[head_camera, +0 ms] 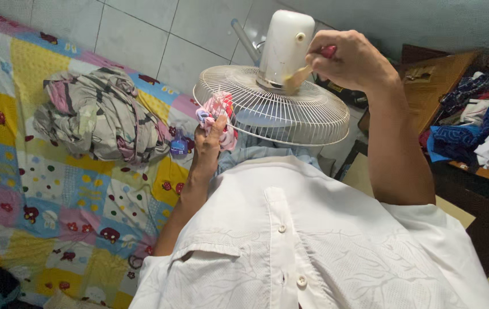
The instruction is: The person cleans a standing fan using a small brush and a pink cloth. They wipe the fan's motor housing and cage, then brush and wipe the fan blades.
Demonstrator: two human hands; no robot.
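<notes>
A white electric fan (273, 109) lies face down in front of me, its wire grille toward my lap and its white motor housing (285, 43) pointing up. My right hand (350, 60) is closed around a red-handled brush (307, 70) whose pale bristles touch the base of the motor housing. My left hand (209, 140) grips a red, pink and white patterned cloth (218, 111) pressed against the left rim of the grille. My white buttoned shirt fills the lower part of the view.
A bed with a colourful patchwork sheet (55, 189) is at left, with a crumpled pile of clothes (98, 117) and a small blue bottle (179, 146) on it. A wooden table (436, 86) with heaped clothes (484, 126) stands at right. White tiled wall behind.
</notes>
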